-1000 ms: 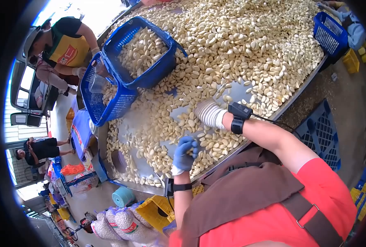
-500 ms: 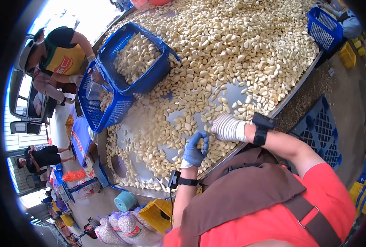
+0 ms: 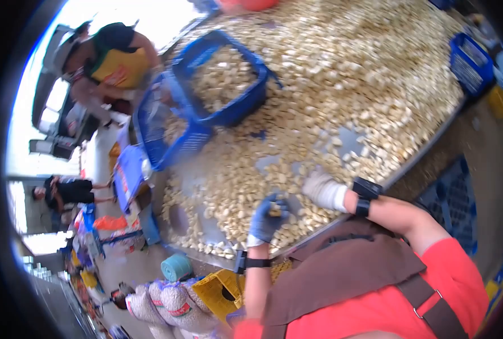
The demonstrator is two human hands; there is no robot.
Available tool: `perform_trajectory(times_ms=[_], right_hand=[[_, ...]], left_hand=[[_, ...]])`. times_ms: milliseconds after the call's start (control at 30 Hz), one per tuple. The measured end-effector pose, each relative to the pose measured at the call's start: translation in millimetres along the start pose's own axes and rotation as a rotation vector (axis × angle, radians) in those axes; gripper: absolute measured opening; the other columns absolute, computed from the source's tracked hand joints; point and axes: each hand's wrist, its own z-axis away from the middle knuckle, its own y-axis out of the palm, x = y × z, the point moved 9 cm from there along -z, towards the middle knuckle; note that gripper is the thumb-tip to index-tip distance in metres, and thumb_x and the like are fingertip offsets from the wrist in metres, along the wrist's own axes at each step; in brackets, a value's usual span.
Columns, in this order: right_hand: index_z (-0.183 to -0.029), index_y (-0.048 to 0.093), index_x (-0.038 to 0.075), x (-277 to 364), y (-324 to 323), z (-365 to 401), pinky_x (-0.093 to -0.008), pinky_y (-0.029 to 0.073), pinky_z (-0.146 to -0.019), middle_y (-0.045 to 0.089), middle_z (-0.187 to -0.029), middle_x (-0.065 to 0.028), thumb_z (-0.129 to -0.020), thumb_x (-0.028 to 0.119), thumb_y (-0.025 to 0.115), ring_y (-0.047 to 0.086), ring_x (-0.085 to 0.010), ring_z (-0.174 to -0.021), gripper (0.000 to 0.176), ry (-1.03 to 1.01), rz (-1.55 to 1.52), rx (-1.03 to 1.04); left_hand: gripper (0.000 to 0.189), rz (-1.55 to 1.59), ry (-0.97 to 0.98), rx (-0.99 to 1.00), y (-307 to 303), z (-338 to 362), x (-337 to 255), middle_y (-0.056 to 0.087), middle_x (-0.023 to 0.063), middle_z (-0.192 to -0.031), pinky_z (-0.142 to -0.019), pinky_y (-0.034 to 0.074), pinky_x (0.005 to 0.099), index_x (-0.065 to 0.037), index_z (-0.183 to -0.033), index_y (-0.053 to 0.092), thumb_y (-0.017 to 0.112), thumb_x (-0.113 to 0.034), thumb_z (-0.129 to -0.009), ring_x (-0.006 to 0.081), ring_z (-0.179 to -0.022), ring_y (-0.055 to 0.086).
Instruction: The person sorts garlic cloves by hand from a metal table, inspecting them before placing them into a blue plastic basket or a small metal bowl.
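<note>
My left hand (image 3: 267,219), in a blue glove, is at the near edge of a metal table (image 3: 207,226). Its fingers are curled around pale garlic cloves (image 3: 275,209). To its right, my right hand (image 3: 321,188), in a white glove, is low over the loose cloves. Motion blur smears its fingers, so what they hold, if anything, does not show. A broad layer of garlic cloves (image 3: 342,73) covers much of the tabletop, heaped thickest toward the far side. Black devices are strapped to both wrists.
Two blue baskets (image 3: 250,110) with cloves stand on the table's left side, where a person in a cap (image 3: 115,62) works. Another blue basket (image 3: 471,65) is at the far right. A blue pallet (image 3: 452,198), yellow crates (image 3: 217,294) and filled sacks (image 3: 175,302) are on the floor.
The view has swung, shifting the table and baskets rightward in the picture, and is now blurred. Both hands stay by the near edge; the left remains curled around cloves.
</note>
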Motion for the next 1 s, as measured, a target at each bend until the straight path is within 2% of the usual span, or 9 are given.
perform_trajectory(times_ms=[133, 233, 400, 500, 633, 767, 800, 933, 1000], right_hand=[[-0.082, 0.073, 0.017, -7, -10, 5, -0.0424, 0.047, -0.075, 0.07, -0.086, -0.006, -0.074, 0.026, 0.067, 0.066, -0.0248, -0.09, 0.014, 0.097, -0.077, 0.148], [-0.081, 0.072, 0.012, -22, -13, 5, -0.0406, 0.051, -0.068, 0.07, -0.08, -0.0125, -0.076, 0.026, 0.062, 0.068, -0.0292, -0.078, 0.019, 0.17, -0.107, 0.158], [-0.086, 0.071, 0.007, -40, -68, 13, -0.0434, 0.051, -0.075, 0.069, -0.09, -0.0166, -0.079, 0.033, 0.062, 0.066, -0.0333, -0.083, 0.029, 0.256, -0.559, -0.11], [-0.092, 0.07, 0.004, -14, -100, 25, -0.0436, 0.051, -0.078, 0.068, -0.094, -0.0186, -0.08, 0.032, 0.062, 0.065, -0.0339, -0.087, 0.032, 0.06, -0.7, -0.052], [-0.108, 0.065, 0.003, -97, -93, 73, -0.0436, 0.052, -0.078, 0.067, -0.091, -0.0206, -0.082, 0.034, 0.061, 0.064, -0.0372, -0.088, 0.04, 0.364, -0.538, -0.102], [-0.133, 0.047, 0.002, -141, -24, 130, -0.046, 0.051, -0.081, 0.065, -0.098, -0.0282, -0.077, 0.035, 0.062, 0.065, -0.038, -0.094, 0.067, 0.568, -0.338, 0.422], [-0.138, 0.038, -0.002, -129, -22, 128, -0.0466, 0.051, -0.082, 0.064, -0.102, -0.0297, -0.077, 0.035, 0.062, 0.065, -0.0378, -0.095, 0.075, 0.555, -0.247, 0.423], [-0.111, 0.061, 0.0, -54, 3, 85, -0.0458, 0.051, -0.083, 0.066, -0.1, -0.0233, -0.078, 0.027, 0.061, 0.065, -0.0407, -0.09, 0.043, 0.454, -0.592, 0.322], [-0.116, 0.059, 0.007, -11, 8, 42, -0.0454, 0.051, -0.081, 0.066, -0.105, -0.0198, -0.077, 0.016, 0.059, 0.064, -0.0366, -0.091, 0.041, 0.092, -0.499, 0.003]], left_hand=[[0.031, -0.088, -0.049, 0.174, -17, -26, 34, 0.061, 0.0067, -0.09, -0.065, 0.05, 0.0309, -0.003, -0.117, 0.055, 0.057, -0.015, -0.088, 0.0182, -0.075, 0.059], [0.041, -0.093, -0.052, 0.167, 10, -20, 43, 0.063, 0.0067, -0.09, -0.059, 0.049, 0.0282, -0.006, -0.129, 0.05, 0.058, -0.022, -0.093, 0.0177, -0.073, 0.06], [0.045, 0.053, -0.056, 0.194, 27, -40, 55, 0.063, 0.0069, -0.106, -0.083, 0.054, 0.0342, -0.011, -0.136, 0.046, 0.057, -0.03, -0.096, 0.0193, -0.092, 0.062], [0.044, -0.313, 0.166, 0.252, 39, -54, 53, 0.062, 0.0037, -0.11, -0.086, 0.053, 0.0338, -0.012, -0.137, 0.046, 0.056, -0.022, -0.096, 0.0176, -0.102, 0.06], [0.039, 0.057, -0.181, 0.222, 51, -39, 58, 0.061, -0.0001, -0.1, -0.06, 0.048, 0.0186, -0.017, -0.133, 0.052, 0.058, -0.023, -0.095, 0.0096, -0.078, 0.059], [0.039, 0.042, -0.204, 0.226, 26, -44, 61, 0.058, -0.0006, -0.09, -0.045, 0.04, 0.018, -0.013, -0.132, 0.05, 0.058, -0.026, -0.096, 0.0074, -0.063, 0.052], [0.041, 0.036, -0.195, 0.214, 27, -41, 61, 0.057, -0.0006, -0.085, -0.043, 0.038, 0.0183, -0.012, -0.132, 0.048, 0.059, -0.027, -0.095, 0.0071, -0.061, 0.05], [0.046, -0.171, -0.043, 0.178, 37, -39, 43, 0.059, -0.0015, -0.081, -0.047, 0.04, 0.0189, -0.011, -0.135, 0.048, 0.058, -0.031, -0.095, 0.0073, -0.059, 0.052], [0.052, -0.301, 0.069, 0.15, 53, -39, 26, 0.062, 0.001, -0.085, -0.056, 0.046, 0.0261, -0.011, -0.138, 0.045, 0.06, -0.035, -0.093, 0.0117, -0.064, 0.056]])
